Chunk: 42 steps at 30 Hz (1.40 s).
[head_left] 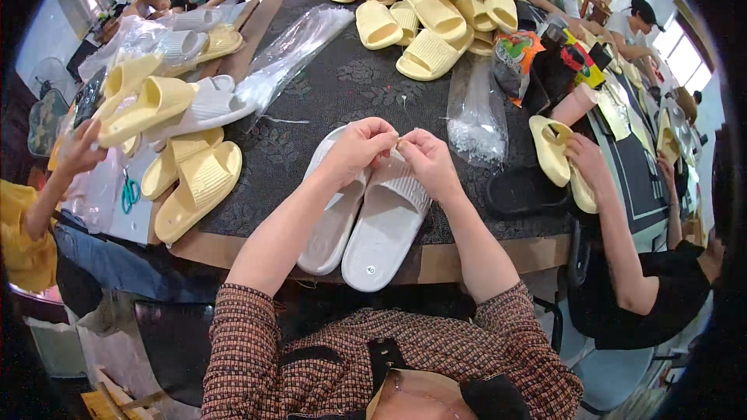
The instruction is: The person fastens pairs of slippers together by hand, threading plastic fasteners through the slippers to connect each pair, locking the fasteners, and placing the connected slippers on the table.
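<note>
A pair of light grey slippers point(379, 245) lies side by side at the near edge of the table, heels toward me. Over their ribbed straps my left hand point(359, 149) and my right hand point(428, 162) meet, fingertips almost touching. Both are closed in a pinch. Whatever sits between the fingertips is too small to make out. The left slipper's strap is partly covered by my left hand, and a round white sticker point(370, 270) shows on the right slipper's heel.
Pale yellow slippers are heaped at the far side point(436, 23) and lie at the left point(198, 190). Clear plastic strips point(476, 113) rest right of centre, a black slipper point(527, 190) below them. Green scissors point(130, 193) lie at the left. Several co-workers sit around the table, some handling slippers.
</note>
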Each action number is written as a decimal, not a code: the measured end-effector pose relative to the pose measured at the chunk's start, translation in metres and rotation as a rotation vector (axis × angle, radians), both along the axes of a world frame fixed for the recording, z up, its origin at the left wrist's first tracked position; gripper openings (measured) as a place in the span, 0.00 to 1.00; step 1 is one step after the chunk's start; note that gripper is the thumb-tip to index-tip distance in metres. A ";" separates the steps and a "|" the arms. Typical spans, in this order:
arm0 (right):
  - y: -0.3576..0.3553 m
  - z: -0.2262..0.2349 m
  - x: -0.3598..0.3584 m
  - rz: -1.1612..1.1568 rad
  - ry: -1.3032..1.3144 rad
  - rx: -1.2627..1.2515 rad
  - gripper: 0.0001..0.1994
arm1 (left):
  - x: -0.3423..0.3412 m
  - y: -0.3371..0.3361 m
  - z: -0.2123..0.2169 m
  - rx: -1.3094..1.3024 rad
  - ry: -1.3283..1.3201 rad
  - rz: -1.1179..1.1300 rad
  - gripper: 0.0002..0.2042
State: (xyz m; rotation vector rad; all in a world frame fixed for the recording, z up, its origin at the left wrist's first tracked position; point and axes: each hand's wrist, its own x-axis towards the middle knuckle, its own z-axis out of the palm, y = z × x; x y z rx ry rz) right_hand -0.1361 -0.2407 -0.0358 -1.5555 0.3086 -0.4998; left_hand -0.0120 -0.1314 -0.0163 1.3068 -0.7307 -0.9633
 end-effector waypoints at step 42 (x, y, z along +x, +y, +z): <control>0.089 0.024 -0.003 -0.046 0.521 -0.682 0.11 | 0.073 0.074 -0.051 0.125 -0.584 0.582 0.11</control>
